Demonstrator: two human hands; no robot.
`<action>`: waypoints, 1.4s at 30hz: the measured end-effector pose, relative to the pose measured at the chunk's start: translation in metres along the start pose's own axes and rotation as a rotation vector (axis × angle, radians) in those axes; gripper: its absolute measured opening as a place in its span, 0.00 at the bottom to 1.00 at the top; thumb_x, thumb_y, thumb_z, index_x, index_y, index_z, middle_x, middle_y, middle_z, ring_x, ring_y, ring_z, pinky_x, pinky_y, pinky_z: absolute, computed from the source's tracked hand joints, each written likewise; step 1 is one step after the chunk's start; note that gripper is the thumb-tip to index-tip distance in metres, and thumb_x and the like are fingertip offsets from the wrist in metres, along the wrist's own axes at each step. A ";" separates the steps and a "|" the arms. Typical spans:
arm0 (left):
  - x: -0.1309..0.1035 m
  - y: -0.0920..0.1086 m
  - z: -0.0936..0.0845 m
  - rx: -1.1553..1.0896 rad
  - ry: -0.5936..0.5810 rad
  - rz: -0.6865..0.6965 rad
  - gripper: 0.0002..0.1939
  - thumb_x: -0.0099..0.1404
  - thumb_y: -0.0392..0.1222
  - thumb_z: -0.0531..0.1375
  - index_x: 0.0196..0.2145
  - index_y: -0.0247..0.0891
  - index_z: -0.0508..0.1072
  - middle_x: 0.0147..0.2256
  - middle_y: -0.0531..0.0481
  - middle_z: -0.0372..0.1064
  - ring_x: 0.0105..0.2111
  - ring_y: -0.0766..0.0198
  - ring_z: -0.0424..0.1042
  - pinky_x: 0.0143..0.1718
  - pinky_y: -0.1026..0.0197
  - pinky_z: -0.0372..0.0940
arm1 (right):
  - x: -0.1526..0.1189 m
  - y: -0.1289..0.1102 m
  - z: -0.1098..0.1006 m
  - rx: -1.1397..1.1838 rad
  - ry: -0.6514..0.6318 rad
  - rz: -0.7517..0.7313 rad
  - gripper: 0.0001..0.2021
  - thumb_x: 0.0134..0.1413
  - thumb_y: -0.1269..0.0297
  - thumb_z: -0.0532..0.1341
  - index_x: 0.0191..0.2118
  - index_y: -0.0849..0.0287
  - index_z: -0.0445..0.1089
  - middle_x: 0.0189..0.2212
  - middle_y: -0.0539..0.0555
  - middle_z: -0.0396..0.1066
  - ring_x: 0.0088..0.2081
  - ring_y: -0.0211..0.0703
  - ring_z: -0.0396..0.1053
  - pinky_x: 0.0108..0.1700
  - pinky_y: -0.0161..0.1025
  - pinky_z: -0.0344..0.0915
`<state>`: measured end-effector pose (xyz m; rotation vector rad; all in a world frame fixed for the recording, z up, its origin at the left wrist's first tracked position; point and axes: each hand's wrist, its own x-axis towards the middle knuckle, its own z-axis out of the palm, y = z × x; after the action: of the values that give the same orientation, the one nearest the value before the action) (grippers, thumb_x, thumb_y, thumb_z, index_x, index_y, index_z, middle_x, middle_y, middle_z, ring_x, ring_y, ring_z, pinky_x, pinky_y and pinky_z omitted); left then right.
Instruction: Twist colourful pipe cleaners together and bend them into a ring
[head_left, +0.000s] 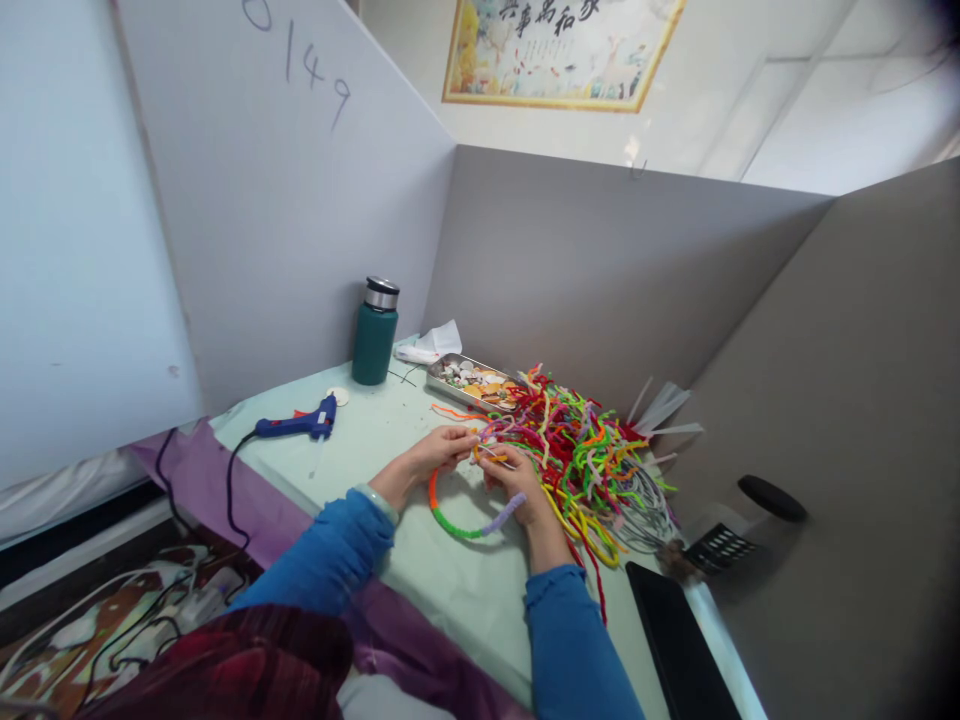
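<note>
A curved hoop (pixel 463 532) with orange, green and purple wrapped sections hangs below my two hands, low over the table. My left hand (pixel 442 450) is closed, its fingers pinching the hoop's upper left part. Close beside it, my right hand (pixel 519 482) is also closed, its fingertips at a yellow-orange fuzzy strand (pixel 495 458) by the hoop. The hoop's purple end lies against the right hand. Fingers partly hide where strand and hoop meet. Just beyond my hands spreads a large tangled heap of fuzzy coloured strands (pixel 577 440).
A blue glue gun (pixel 300 422) with a black cord lies at left. Behind stand a green bottle (pixel 375 335) and a metal tray (pixel 459 390) of small pieces. At right are grey wire bundles (pixel 641 505) and a black flat object (pixel 679 640). Grey partitions (pixel 585 260) enclose the table.
</note>
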<state>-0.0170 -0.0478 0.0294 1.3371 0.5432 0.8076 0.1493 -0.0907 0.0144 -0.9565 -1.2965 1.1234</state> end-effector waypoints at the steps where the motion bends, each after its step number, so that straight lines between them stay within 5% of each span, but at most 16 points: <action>1: 0.000 0.000 0.000 -0.004 -0.002 0.003 0.22 0.52 0.56 0.63 0.26 0.35 0.60 0.17 0.60 0.52 0.14 0.79 0.43 0.15 0.66 0.34 | 0.000 0.000 0.001 -0.005 -0.003 0.005 0.15 0.33 0.55 0.70 0.26 0.58 0.69 0.21 0.47 0.67 0.20 0.34 0.60 0.23 0.35 0.59; 13: -0.005 0.007 0.004 -0.027 -0.117 -0.055 0.19 0.55 0.54 0.61 0.27 0.36 0.60 0.18 0.59 0.56 0.12 0.79 0.42 0.13 0.68 0.34 | 0.004 0.007 -0.002 0.255 -0.038 0.190 0.15 0.34 0.56 0.69 0.27 0.56 0.67 0.24 0.49 0.69 0.22 0.35 0.62 0.21 0.33 0.58; 24: -0.004 0.005 -0.001 -0.017 -0.135 -0.133 0.20 0.52 0.53 0.64 0.29 0.36 0.61 0.17 0.59 0.58 0.12 0.79 0.42 0.13 0.68 0.33 | 0.000 -0.003 -0.003 0.152 0.051 0.130 0.15 0.32 0.54 0.70 0.27 0.56 0.70 0.22 0.48 0.66 0.23 0.35 0.60 0.25 0.34 0.59; 32: -0.006 0.001 -0.003 0.016 -0.281 -0.291 0.19 0.52 0.53 0.64 0.27 0.35 0.63 0.19 0.55 0.62 0.12 0.78 0.42 0.12 0.68 0.35 | 0.004 0.004 -0.002 0.077 0.011 0.014 0.12 0.35 0.55 0.69 0.25 0.57 0.72 0.25 0.49 0.70 0.26 0.37 0.64 0.27 0.34 0.58; 42: -0.007 0.008 0.000 -0.122 -0.352 -0.346 0.19 0.57 0.55 0.59 0.28 0.34 0.63 0.17 0.59 0.52 0.13 0.79 0.38 0.13 0.70 0.34 | 0.005 0.006 -0.005 0.125 0.048 0.037 0.12 0.34 0.57 0.70 0.26 0.56 0.72 0.25 0.49 0.70 0.27 0.39 0.65 0.29 0.36 0.61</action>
<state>-0.0228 -0.0534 0.0365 1.1949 0.4219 0.3072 0.1536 -0.0841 0.0093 -0.9125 -1.1601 1.1887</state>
